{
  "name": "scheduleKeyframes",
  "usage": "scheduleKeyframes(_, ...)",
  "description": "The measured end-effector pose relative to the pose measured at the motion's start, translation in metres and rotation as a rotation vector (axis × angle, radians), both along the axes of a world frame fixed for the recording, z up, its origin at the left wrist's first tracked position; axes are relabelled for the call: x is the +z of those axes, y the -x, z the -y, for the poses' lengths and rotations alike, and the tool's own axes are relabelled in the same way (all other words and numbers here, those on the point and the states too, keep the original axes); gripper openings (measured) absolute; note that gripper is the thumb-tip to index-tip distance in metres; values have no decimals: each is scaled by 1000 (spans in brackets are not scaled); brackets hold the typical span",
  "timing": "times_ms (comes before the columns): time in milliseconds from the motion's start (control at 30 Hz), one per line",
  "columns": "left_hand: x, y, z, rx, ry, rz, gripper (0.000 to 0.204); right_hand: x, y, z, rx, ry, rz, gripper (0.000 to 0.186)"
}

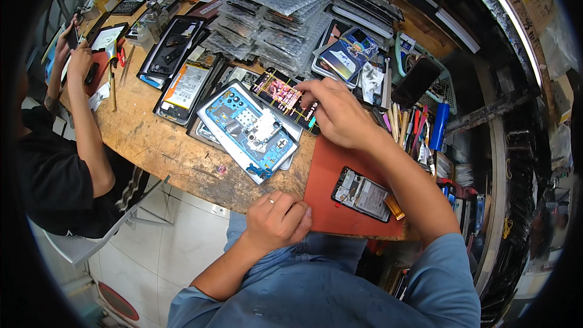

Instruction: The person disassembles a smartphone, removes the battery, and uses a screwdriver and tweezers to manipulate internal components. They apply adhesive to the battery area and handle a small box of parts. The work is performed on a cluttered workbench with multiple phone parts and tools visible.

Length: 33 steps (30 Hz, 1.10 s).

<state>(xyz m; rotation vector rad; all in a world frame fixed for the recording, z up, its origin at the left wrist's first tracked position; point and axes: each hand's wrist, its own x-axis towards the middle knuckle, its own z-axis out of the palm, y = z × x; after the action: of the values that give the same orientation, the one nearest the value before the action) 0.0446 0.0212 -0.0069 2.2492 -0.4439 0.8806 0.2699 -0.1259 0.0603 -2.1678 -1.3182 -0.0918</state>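
My right hand (340, 112) reaches over a dark panel (261, 88) strewn with small pinkish pieces (282, 92). Its thumb and fingertips are drawn together at the pieces; whatever sits between them is too small to make out. My left hand (276, 222) rests curled at the front edge of the bench, with nothing visible in it. Just left of the dark panel lies a blue-and-white phone-shaped plate (249, 130) with printed component shapes. An opened phone (362, 194), its inner parts bare, lies on the red-brown mat (322, 176), with an orange-gold flex strip (393, 208) at its end.
Bubble-wrapped packets (261, 30) are piled at the back. Opened phones (182, 88) lie left of centre. Pens and tools (413, 124) stand at the right beside a blue cylinder (438, 126) and a green basket (440, 64). Another person (67, 158) works at the left.
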Motion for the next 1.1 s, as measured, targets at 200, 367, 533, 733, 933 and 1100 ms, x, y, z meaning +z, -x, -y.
scheduleKeyframes(200, -5, 0, 1, 11, -1, 9, 10, -3, -5, -16, -6, -112, 21, 54)
scheduleKeyframes(367, -5, 2, 1, 10, 2, 0, 10, 13, -8, -8, -108, 58, 31, 56)
scheduleKeyframes(533, -4, 3, 1, 17, -7, 0, 10, 12, 10, -5, -189, 236, 106, 77)
scheduleKeyframes(733, 0, 4, 3, -9, 69, -48, 7, 4, 7, -14, -217, 263, 81, 83)
scheduleKeyframes(933, 27, 2, 4, -227, 806, -473, 30, 37, 29, 14, -224, 4, 142, 80)
scheduleKeyframes(1100, 63, -83, 55, -561, 1487, -378, 73, 77, 77, 47, -322, -140, 225, 82)
